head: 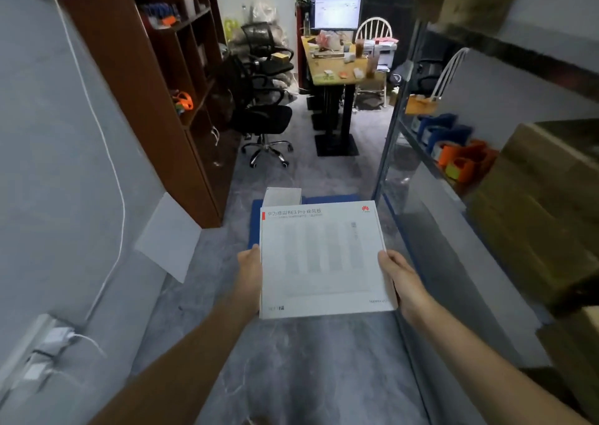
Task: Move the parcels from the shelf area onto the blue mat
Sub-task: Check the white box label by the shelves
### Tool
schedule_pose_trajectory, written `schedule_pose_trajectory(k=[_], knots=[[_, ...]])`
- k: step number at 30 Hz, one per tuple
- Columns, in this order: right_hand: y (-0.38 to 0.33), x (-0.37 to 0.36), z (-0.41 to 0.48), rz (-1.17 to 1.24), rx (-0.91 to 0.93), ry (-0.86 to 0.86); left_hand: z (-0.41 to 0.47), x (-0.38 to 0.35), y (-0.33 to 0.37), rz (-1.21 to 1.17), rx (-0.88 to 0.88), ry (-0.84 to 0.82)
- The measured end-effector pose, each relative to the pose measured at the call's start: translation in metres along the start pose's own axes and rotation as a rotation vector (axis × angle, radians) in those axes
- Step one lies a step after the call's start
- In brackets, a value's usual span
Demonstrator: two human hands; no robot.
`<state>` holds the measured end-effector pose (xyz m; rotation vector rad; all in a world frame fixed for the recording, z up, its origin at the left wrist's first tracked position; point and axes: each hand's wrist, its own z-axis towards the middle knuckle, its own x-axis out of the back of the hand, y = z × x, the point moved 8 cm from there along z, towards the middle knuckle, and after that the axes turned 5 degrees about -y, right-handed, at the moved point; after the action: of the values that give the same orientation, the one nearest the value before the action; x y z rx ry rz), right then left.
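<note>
I carry a flat white box [324, 259] with an orange stripe and a red logo, held level in front of me. My left hand [251, 270] grips its left edge and my right hand [397, 277] grips its right edge. Beneath and beyond the box lies the blue mat [330, 198] on the grey floor, mostly hidden by the box. A smaller white parcel [282, 196] sits at the mat's far left end.
A metal shelf rack [385, 152] on the right holds brown cartons [534, 210] and blue and orange tape dispensers [463, 158]. A brown bookcase [155, 94] stands left. Office chairs [262, 113] and a desk [337, 68] with a monitor lie ahead. A white sheet [168, 236] leans on the left wall.
</note>
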<state>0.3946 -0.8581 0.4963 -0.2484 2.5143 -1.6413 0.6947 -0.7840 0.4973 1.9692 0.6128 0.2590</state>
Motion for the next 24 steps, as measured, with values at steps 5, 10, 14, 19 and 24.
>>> schedule_pose_trajectory(k=[5, 10, 14, 19, 24], knots=[[-0.033, -0.036, 0.085, -0.070, 0.009, -0.042, 0.071, 0.010, 0.032, 0.120, -0.013, 0.016], [-0.070, -0.085, 0.175, -0.085, -0.004, -0.065, 0.166, 0.019, 0.089, 0.118, -0.072, 0.018], [-0.101, -0.126, 0.247, -0.109, -0.019, -0.075, 0.239, 0.029, 0.133, 0.140, -0.073, 0.065], [-0.155, -0.159, 0.319, -0.097, 0.028, -0.056, 0.316, 0.027, 0.188, 0.099, -0.072, 0.034], [-0.183, -0.158, 0.375, -0.100, 0.015, -0.024, 0.379, 0.000, 0.216, 0.044, -0.001, -0.020]])
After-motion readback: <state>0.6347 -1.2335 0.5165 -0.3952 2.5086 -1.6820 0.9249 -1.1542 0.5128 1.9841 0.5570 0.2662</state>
